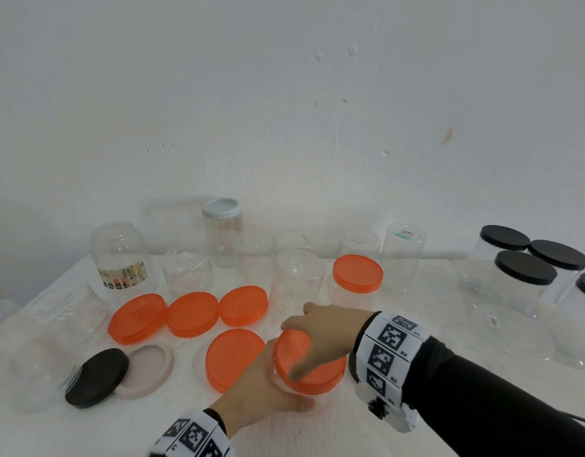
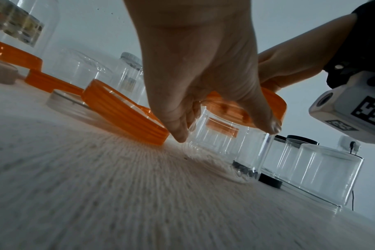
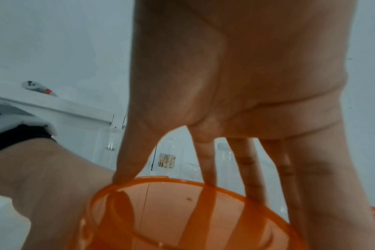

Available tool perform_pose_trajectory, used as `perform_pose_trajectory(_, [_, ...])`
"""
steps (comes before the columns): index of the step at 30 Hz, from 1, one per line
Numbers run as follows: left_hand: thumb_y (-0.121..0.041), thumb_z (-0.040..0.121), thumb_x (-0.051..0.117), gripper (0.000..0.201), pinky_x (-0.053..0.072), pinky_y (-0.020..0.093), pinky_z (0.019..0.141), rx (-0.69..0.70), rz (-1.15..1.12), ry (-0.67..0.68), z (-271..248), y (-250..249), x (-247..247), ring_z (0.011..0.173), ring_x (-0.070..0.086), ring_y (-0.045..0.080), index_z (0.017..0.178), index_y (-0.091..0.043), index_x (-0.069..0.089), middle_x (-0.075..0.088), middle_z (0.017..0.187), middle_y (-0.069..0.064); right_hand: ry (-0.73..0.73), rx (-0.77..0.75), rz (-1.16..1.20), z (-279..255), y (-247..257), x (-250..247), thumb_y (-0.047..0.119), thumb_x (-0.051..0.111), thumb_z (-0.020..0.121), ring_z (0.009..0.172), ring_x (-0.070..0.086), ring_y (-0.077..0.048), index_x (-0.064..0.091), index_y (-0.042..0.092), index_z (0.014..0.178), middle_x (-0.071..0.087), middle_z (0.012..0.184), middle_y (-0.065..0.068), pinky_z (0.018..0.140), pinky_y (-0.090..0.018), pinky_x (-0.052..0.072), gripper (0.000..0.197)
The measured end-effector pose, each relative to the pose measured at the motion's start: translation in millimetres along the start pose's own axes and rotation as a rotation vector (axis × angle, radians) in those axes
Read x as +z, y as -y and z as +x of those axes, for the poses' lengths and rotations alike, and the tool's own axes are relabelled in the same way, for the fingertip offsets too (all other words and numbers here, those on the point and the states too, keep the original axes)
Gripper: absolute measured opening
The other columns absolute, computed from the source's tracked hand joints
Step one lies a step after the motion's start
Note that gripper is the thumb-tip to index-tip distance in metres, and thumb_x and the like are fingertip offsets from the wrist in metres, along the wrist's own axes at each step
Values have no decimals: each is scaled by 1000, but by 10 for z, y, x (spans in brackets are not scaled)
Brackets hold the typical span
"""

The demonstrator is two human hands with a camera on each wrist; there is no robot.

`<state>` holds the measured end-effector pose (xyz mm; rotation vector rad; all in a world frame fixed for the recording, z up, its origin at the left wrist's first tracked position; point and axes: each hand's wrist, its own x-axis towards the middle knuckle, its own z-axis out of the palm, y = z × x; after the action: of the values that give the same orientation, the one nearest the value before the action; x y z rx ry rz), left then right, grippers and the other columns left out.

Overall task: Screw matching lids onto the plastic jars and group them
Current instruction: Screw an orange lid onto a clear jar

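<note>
Near the table's front a small clear jar (image 2: 223, 148) stands upright, and my left hand (image 1: 261, 387) grips its side, thumb and fingers curled round the wall. An orange lid (image 1: 309, 364) sits on the jar's mouth, slightly tilted. My right hand (image 1: 321, 338) grips this lid from above, fingertips spread round its rim (image 3: 182, 211). The head view hides most of the jar under the lid and both hands. Whether the threads have caught cannot be told.
Loose orange lids (image 1: 193, 314) lie in a row behind, and one (image 1: 233, 357) leans just left of my hands. A black lid (image 1: 98, 377) and beige lid (image 1: 146, 369) lie front left. Open clear jars line the back; one orange-lidded jar (image 1: 357, 278). Black-lidded jars (image 1: 525, 268) cluster right.
</note>
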<state>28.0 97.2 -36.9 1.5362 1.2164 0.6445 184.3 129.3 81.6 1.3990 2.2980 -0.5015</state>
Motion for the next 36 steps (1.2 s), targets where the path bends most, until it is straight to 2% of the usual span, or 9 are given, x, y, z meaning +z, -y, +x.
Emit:
perform_pose_trajectory(4, [-39,46,92,98,43,4,80,31,-9,5,5,4,11,106,52,-18,126,-45,36,59,118,-26,-40,88,4,21,-7,33,78,58,72,119,47,-30,31,25,142,40,134,-7,87,-41,42,92])
perform_pose_trajectory(8, [-44,47,91,107,37,4,80,-15,12,0,15,1,-2,106,42,-18,128,-50,22,45,122,-30,45,-4,14,-27,18,-4,64,72,69,133,31,-27,14,47,146,24,148,2,100,-55,38,98])
perform_pose_trajectory(10, [-47,46,91,112,34,7,87,-21,28,2,23,-1,0,111,39,-13,126,-55,13,39,121,-32,65,-65,10,-37,46,-21,51,76,71,131,29,-26,20,54,142,24,146,5,98,-55,39,90])
perform_pose_trajectory(14, [-41,52,92,108,37,7,84,-5,14,3,16,7,10,115,44,-10,131,-50,20,44,124,-29,33,-17,-13,-6,61,-5,62,69,74,125,37,-30,24,47,144,32,138,0,96,-52,42,85])
perform_pose_trajectory(18, [-31,55,93,93,41,1,77,24,-2,8,7,29,11,107,46,-24,122,-52,32,50,124,-27,-13,78,-11,11,41,17,76,58,74,123,46,-32,26,29,148,36,140,-7,91,-44,43,93])
perform_pose_trajectory(22, [-37,55,92,99,40,-1,70,-11,15,-3,-5,-3,5,101,42,-25,125,-53,24,44,120,-31,68,38,-13,-43,30,-35,63,72,69,134,34,-30,9,46,148,20,151,2,101,-53,39,103])
perform_pose_trajectory(25, [-37,57,91,99,37,-5,69,-7,32,9,-12,-16,5,97,37,-30,122,-59,20,37,118,-37,77,-49,-10,-72,48,-58,44,78,72,133,30,-26,17,54,144,21,149,7,100,-54,39,94])
perform_pose_trajectory(28, [-37,57,91,98,38,-4,70,-17,34,19,-16,-27,2,99,37,-29,116,-64,18,37,118,-37,66,-46,-22,-68,53,-53,48,77,73,127,34,-26,23,53,142,28,141,7,98,-53,41,88])
perform_pose_trajectory(36, [-34,57,92,102,38,-4,69,-33,34,33,-11,-31,-4,100,37,-27,128,-49,20,40,118,-35,55,-6,-75,-45,57,5,57,76,68,125,37,-29,18,47,145,29,138,5,94,-53,44,97])
